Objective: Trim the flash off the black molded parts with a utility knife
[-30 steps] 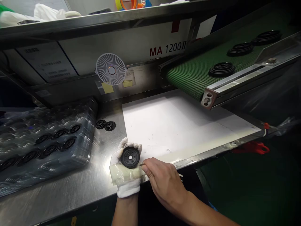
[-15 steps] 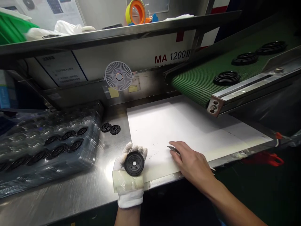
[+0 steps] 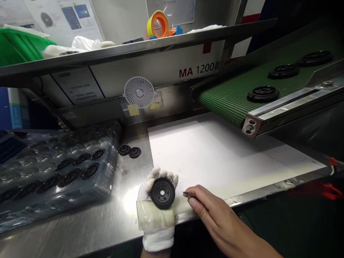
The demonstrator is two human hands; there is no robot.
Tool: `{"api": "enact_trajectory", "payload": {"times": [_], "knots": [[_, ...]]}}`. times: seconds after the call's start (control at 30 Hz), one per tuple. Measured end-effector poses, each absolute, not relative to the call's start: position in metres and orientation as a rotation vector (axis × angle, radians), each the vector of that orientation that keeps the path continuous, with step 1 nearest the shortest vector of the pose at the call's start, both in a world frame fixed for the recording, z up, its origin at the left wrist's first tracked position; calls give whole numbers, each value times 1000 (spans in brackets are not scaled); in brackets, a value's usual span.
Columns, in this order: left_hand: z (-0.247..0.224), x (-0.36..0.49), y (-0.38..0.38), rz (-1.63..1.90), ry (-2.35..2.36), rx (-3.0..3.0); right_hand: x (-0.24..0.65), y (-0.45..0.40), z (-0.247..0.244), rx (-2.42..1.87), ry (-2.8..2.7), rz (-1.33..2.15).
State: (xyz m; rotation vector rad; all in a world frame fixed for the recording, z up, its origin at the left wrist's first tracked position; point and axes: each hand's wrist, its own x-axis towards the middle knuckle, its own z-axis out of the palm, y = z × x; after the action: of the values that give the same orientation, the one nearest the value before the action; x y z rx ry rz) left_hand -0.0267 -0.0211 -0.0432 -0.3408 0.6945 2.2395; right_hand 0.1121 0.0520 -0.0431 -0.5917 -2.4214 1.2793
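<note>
My left hand (image 3: 157, 208), in a white glove with a clear yellowish band round the wrist, is palm up with its fingers curled round a black round part (image 3: 162, 193). The part faces up and shows a small bright centre hole. Just to its right, my bare right hand (image 3: 208, 208) pinches a small dark pointed blade (image 3: 189, 195), whose tip points left toward the part without touching it. Two more black round parts, one of them here (image 3: 134, 152), lie on the metal table beyond my left hand.
Clear trays (image 3: 104, 172) holding several black parts stand at the left. White sheet (image 3: 185, 150) covers the middle table. A green conveyor (image 3: 223, 102) with three black parts juts in at right. Small fan (image 3: 139, 92) stands at the back, below a shelf (image 3: 113, 51).
My right hand has moved down and left, bringing the blade closer to the black part. My left hand still holds that part, slightly further right in view. The camera view has shifted a little.
</note>
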Motion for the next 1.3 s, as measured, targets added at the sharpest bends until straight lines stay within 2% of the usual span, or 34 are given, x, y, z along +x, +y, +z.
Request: {"api": "enact_trajectory", "payload": {"times": [0.27,0.53,0.67,0.83,1.0,1.17,1.3], "knots": [[-44,-26,-19,2242,670,-425,100,29,-64,-551,-2562,892],[-46,-32,-18,2230,657,-486,101,36,-57,-616,-2519,930],[-40,-30,-17,2213,688,-526,103,39,-52,-445,-2655,1149],[-45,-31,-18,2210,701,-511,114,51,-49,-727,-2566,1237],[-49,-30,-17,2213,636,-364,131,73,-63,-801,-2362,1161],[-49,-11,-11,2056,695,-182,132,79,-56,-835,-2202,1173],[-58,8,-1,1888,969,56,111,67,-31,-617,-2261,1144]]}}
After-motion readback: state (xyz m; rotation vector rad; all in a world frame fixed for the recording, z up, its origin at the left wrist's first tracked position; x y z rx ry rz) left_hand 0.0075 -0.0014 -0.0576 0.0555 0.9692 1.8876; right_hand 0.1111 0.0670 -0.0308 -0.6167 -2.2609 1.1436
